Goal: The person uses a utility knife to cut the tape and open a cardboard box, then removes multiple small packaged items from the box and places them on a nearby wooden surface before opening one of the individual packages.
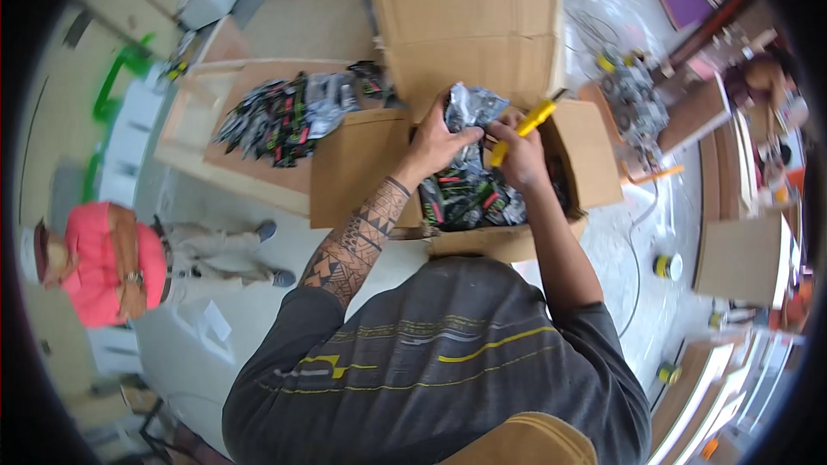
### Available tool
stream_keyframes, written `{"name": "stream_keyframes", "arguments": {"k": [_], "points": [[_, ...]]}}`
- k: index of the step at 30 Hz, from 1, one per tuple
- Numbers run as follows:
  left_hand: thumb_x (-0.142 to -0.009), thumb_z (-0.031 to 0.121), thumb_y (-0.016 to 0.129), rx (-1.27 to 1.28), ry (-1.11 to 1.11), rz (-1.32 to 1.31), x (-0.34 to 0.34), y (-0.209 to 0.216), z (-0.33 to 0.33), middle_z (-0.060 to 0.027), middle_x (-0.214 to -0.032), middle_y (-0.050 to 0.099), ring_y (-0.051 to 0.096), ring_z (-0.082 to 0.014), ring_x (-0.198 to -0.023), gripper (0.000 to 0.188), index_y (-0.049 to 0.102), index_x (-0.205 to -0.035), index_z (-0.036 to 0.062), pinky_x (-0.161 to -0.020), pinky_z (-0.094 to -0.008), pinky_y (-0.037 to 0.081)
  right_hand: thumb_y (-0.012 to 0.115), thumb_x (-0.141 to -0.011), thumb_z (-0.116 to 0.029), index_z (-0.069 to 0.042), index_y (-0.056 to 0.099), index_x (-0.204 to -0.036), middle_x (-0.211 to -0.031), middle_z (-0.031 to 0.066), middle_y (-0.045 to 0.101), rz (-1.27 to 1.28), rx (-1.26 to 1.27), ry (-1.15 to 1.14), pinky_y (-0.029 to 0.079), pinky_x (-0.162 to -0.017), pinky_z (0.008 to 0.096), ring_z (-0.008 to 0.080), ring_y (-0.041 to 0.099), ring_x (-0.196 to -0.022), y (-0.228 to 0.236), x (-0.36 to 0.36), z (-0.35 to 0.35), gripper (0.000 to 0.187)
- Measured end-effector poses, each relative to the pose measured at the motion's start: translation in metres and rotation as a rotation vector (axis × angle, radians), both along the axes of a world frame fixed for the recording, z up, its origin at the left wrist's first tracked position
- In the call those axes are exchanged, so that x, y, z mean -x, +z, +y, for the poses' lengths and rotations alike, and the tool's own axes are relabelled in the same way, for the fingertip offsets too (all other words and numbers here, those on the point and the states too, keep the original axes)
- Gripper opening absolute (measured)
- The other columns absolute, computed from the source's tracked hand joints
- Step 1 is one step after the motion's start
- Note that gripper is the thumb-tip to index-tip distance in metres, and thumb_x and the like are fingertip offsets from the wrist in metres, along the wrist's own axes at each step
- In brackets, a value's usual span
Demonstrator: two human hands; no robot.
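Over an open cardboard box [482, 244], my left hand [433, 143] is closed around a shiny silver plastic packet [468, 108]. My right hand [522, 160] grips a yellow utility knife [536, 119], its dark end pointing up and away to the right. The thumb and fingertips of that hand meet the packet's right edge; whether they pinch it is hard to see. Inside the box lie several black packets [465, 201] with red and green marks. More such packets [274, 120] are spread on a wooden board [194, 131] to the left.
Box flaps [469, 30] stand up at the back and fold out at both sides. A person in a pink shirt [112, 263] stands at left, arms folded. Grey machinery [636, 99], a floor cable [636, 271], a tin [668, 267] and wooden panels [743, 258] are at right.
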State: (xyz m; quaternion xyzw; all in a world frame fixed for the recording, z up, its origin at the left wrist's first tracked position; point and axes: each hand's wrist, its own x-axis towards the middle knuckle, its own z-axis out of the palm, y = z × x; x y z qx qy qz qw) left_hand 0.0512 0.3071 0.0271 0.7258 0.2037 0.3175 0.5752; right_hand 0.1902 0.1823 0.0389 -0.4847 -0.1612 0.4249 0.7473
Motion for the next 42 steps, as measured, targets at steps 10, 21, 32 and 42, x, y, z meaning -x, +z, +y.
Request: {"name": "stream_keyframes", "arguments": {"k": [10, 21, 32, 42], "points": [[-0.082, 0.011, 0.084, -0.383, 0.840, 0.198, 0.154, 0.081, 0.149, -0.0245, -0.138, 0.065, 0.067, -0.0335, -0.125, 0.082, 0.045, -0.153, 0.0019, -0.106, -0.0379, 0.051, 0.090, -0.077, -0.023, -0.002, 0.050, -0.150, -0.141, 0.0208, 0.062, -1.445, 0.424, 0.585, 0.045, -0.116, 0.0433, 0.0446, 0.064, -0.123, -0.077, -0.011, -0.040, 0.086], [-0.091, 0.081, 0.054, -0.336, 0.694, 1.159, 0.236, -0.021, 0.283, -0.0279, -0.173, 0.015, 0.011, -0.0523, -0.159, 0.101, 0.023, -0.170, 0.0253, -0.122, -0.0755, 0.008, 0.089, -0.079, -0.021, 0.001, 0.061, -0.131, -0.106, 0.0233, 0.070, -1.518, 0.411, 0.770, 0.058, -0.082, 0.0459, 0.0331, 0.074, -0.095, -0.074, -0.029, -0.031, 0.064], [-0.100, 0.028, 0.077, -0.022, 0.083, 0.119, 0.086, 0.056, 0.016, -0.0298, -0.154, 0.050, 0.050, -0.0336, -0.146, 0.080, 0.034, -0.162, 0.0030, -0.117, -0.0428, 0.044, 0.089, -0.084, -0.010, -0.006, 0.055, -0.088, -0.078, -0.0019, 0.048, -0.960, 0.463, 0.131, 0.043, -0.069, 0.0310, 0.0114, 0.048, -0.075, 0.043, -0.030, -0.051, 0.034], [-0.093, 0.007, 0.078, 0.950, -0.042, -0.328, 0.029, 0.036, -0.025, -0.0041, -0.108, 0.076, 0.075, -0.0171, -0.096, 0.026, 0.072, -0.118, 0.0032, -0.084, -0.0333, 0.063, 0.084, -0.092, -0.012, -0.009, 0.041, -0.080, -0.080, 0.0003, 0.053, -0.701, 0.115, 0.178, 0.045, -0.069, 0.0298, 0.0137, 0.047, -0.074, 0.051, 0.010, -0.013, 0.044]]}}
